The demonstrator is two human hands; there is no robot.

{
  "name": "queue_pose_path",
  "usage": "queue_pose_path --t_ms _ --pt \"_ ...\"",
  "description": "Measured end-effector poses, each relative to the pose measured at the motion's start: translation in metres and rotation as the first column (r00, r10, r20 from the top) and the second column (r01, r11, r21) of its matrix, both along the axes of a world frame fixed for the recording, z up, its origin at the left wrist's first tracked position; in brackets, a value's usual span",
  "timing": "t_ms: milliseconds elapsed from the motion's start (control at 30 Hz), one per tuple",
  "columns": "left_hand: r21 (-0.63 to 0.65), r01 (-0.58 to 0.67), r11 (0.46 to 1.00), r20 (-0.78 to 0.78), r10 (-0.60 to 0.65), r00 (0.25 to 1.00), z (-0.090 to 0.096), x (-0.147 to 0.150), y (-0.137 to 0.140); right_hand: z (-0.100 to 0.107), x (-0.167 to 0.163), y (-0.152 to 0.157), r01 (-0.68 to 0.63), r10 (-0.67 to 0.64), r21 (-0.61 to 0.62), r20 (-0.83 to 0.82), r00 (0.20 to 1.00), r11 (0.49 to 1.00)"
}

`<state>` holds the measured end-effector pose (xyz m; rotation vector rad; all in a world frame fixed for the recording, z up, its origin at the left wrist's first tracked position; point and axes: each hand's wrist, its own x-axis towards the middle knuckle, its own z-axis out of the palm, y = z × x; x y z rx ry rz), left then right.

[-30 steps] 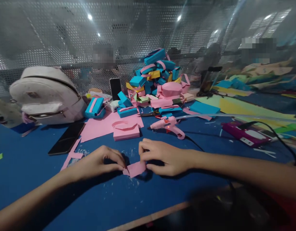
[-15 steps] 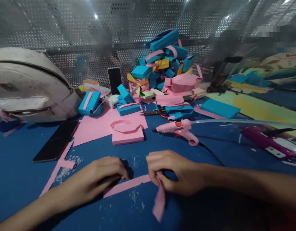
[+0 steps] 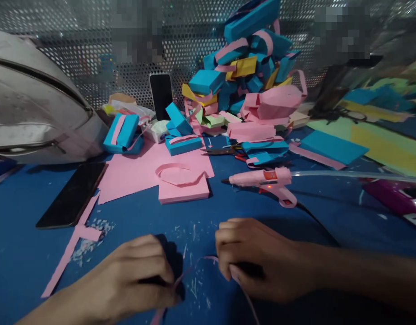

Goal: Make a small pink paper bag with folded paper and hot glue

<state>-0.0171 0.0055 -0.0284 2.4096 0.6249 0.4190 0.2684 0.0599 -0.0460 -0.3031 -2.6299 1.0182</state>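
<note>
A narrow pink paper strip (image 3: 208, 258) runs between my two hands, turned edge-on to the view. My left hand (image 3: 140, 275) pinches it near its left part, and a short end hangs below the fingers. My right hand (image 3: 251, 257) is closed on the other part, its tail curving down toward the bottom edge. Beyond the hands lies a flat pink paper box (image 3: 184, 194) with a looped pink strip (image 3: 181, 176) on top. To its right a pink glue gun (image 3: 262, 180) rests on its side, its small light glowing orange.
A black phone (image 3: 72, 194) and pink strips (image 3: 67, 253) lie at left, by a pale backpack (image 3: 42, 99). Scissors (image 3: 221, 152) lie behind the glue gun. A heap of blue, pink and yellow paper boxes (image 3: 251, 81) rises at the back. The blue table (image 3: 133, 216) carries white scraps.
The strip, flat on the table before, is now lifted and turned on edge. My left hand has closed on it. The view has shifted down and closer.
</note>
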Motion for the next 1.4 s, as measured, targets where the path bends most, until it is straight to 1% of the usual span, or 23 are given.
queue_pose_path --t_ms 100,167,233,300,367,400,467,567,600,667,733,800,867,933,1000,1067,1133,1200,1300,1333,1400 --pt "-0.016 -0.012 1.0 0.003 0.012 1.0 -0.006 -0.002 -0.003 0.001 0.0 0.004 -0.026 0.026 -0.05 0.0 1.0 0.998" --pt "-0.034 -0.038 0.999 -0.032 0.037 0.999 -0.004 -0.004 -0.005 0.002 0.0 0.005 -0.039 0.04 -0.055 0.002 0.999 0.998" --pt "-0.05 -0.056 0.997 -0.052 0.053 0.997 -0.001 -0.005 -0.006 0.001 0.001 0.006 -0.052 0.052 -0.011 0.017 0.998 0.999" --pt "-0.076 -0.047 0.996 -0.049 0.043 0.998 0.003 -0.004 -0.008 -0.002 0.002 0.004 -0.09 0.088 0.059 0.034 0.996 0.994" --pt "-0.13 -0.029 0.991 -0.049 0.023 0.999 0.005 -0.001 -0.008 -0.004 0.002 0.003 -0.133 0.131 0.109 0.025 0.991 0.985" --pt "-0.155 -0.021 0.988 -0.053 0.013 0.998 0.006 0.001 -0.008 -0.006 0.002 0.002 -0.145 0.146 0.114 0.004 0.989 0.983" --pt "-0.186 -0.014 0.982 -0.058 0.003 0.998 0.006 0.003 -0.009 -0.008 0.002 0.002 -0.149 0.154 0.09 -0.052 0.987 0.985" --pt "-0.216 -0.025 0.976 -0.049 0.015 0.999 0.004 0.006 -0.01 -0.009 0.002 0.002 -0.158 0.158 0.012 -0.11 0.981 0.987" --pt "-0.224 -0.049 0.973 -0.054 0.038 0.998 0.002 0.008 -0.011 -0.009 0.002 0.003 -0.159 0.158 -0.008 -0.117 0.981 0.987" --pt "-0.223 -0.134 0.965 -0.056 0.125 0.991 -0.002 0.011 -0.013 -0.007 0.002 0.003 -0.159 0.153 -0.042 -0.121 0.981 0.986" --pt "-0.207 -0.246 0.947 -0.031 0.245 0.969 -0.008 0.017 -0.015 -0.004 0.002 0.003 -0.13 0.121 -0.082 -0.11 0.987 0.988" --pt "-0.191 -0.335 0.923 0.012 0.343 0.939 -0.013 0.023 -0.017 -0.001 0.001 0.002 -0.067 0.056 -0.126 -0.089 0.994 0.99" --pt "-0.161 -0.373 0.914 0.013 0.38 0.925 -0.016 0.028 -0.018 0.0 0.001 0.001 0.011 -0.022 -0.148 -0.072 0.997 0.989" --pt "-0.127 -0.366 0.922 -0.019 0.366 0.93 -0.016 0.031 -0.019 -0.001 0.0 0.0 0.071 -0.079 -0.139 -0.054 0.995 0.988" --pt "-0.121 -0.341 0.932 -0.047 0.338 0.94 -0.014 0.032 -0.019 -0.002 0.0 -0.001 0.108 -0.11 -0.113 -0.016 0.994 0.988" --pt "-0.127 -0.327 0.937 -0.042 0.324 0.945 -0.013 0.031 -0.019 -0.003 -0.001 -0.002 0.132 -0.13 -0.087 0.024 0.991 0.987" --pt "-0.102 -0.324 0.94 -0.027 0.323 0.946 -0.012 0.03 -0.018 -0.003 -0.002 -0.003 0.155 -0.152 -0.066 0.053 0.987 0.986" --pt "-0.023 -0.305 0.952 -0.004 0.305 0.952 -0.01 0.029 -0.017 -0.004 -0.003 -0.004 0.171 -0.167 -0.05 0.073 0.983 0.984" --pt "0.117 -0.238 0.964 -0.013 0.241 0.97 -0.01 0.027 -0.017 -0.003 -0.004 -0.004 0.163 -0.16 -0.029 0.099 0.982 0.986" --pt "0.147 -0.222 0.964 -0.031 0.229 0.973 -0.01 0.025 -0.019 -0.002 -0.004 -0.004 0.16 -0.157 -0.018 0.111 0.981 0.987" --pt "0.217 -0.229 0.949 -0.05 0.245 0.968 -0.014 0.021 -0.024 -0.001 -0.005 -0.005 0.157 -0.157 0.01 0.146 0.977 0.988"
